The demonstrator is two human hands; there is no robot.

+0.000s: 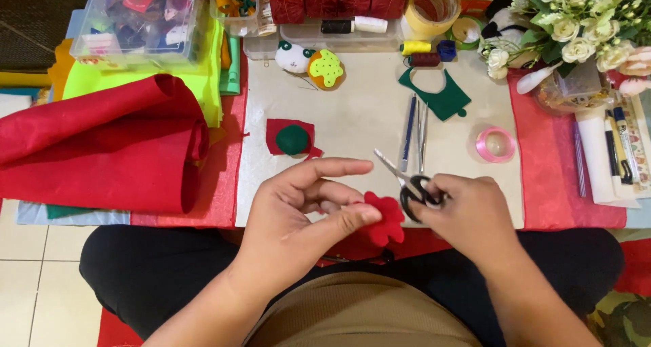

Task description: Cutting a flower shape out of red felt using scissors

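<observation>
Cream mat [366,116] before me: red felt roll [102,150] at nine o'clock, green dome [292,139] at eleven. My left hand [298,211] pinches the red felt flower [384,219] at centre; my right hand [461,215] is closed around the scissors [410,184], blades parted. Petals look mostly cut; I judge trimming remains. Pink tape [496,144] sits at two.

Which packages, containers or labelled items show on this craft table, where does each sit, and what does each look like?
Clear plastic box: far left, rectangular, full of mixed colourful bits, white label on lid.
Shallow clear tray: far centre, holds black and white spools.
Tape roll: far right of centre, round, tan.
Pink ribbon roll: right of the pens, round.
</observation>
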